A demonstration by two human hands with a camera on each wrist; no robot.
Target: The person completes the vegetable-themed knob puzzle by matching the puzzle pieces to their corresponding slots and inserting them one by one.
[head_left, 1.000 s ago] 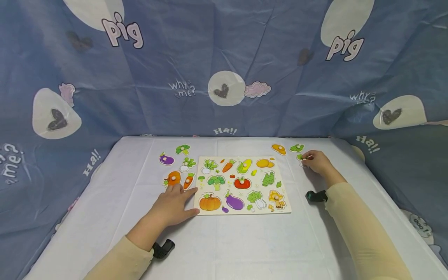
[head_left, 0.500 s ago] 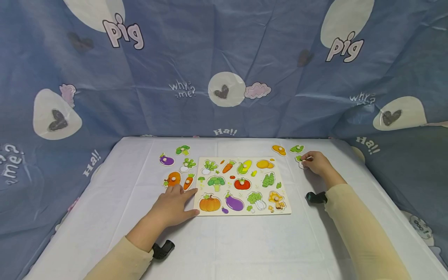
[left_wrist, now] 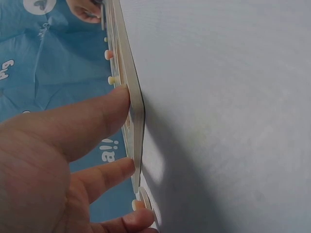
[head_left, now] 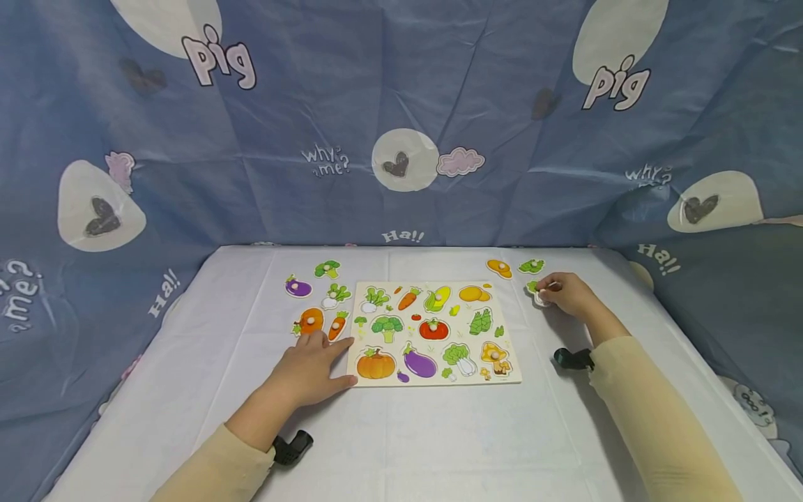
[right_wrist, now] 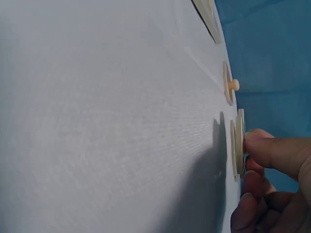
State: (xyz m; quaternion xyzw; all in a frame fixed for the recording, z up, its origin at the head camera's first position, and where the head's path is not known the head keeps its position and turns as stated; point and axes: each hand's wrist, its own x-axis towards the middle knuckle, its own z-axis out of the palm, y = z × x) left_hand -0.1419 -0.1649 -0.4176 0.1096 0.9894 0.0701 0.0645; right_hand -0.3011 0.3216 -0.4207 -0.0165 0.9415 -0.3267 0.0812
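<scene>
My right hand pinches a green-and-white cabbage puzzle piece to the right of the puzzle board. In the right wrist view the thumb presses on the upright-looking edge of this piece, with the curled fingers below. My left hand lies at the board's left side, thumb and index finger extended onto its edge. In the left wrist view those fingertips touch the rim of the board, and another finger is right at a knobbed piece. The puzzle board lies flat, printed with vegetables.
Left of the board lie knobbed pieces: eggplant, broccoli, turnip, pumpkin and carrot. Behind my right hand are a potato piece and a green piece. Tomato, corn and mushroom pieces sit in the board.
The cabbage piece has shifted slightly left in my right fingers and more of it shows. My right wrist has swung a little to the right. My left hand stays put.
</scene>
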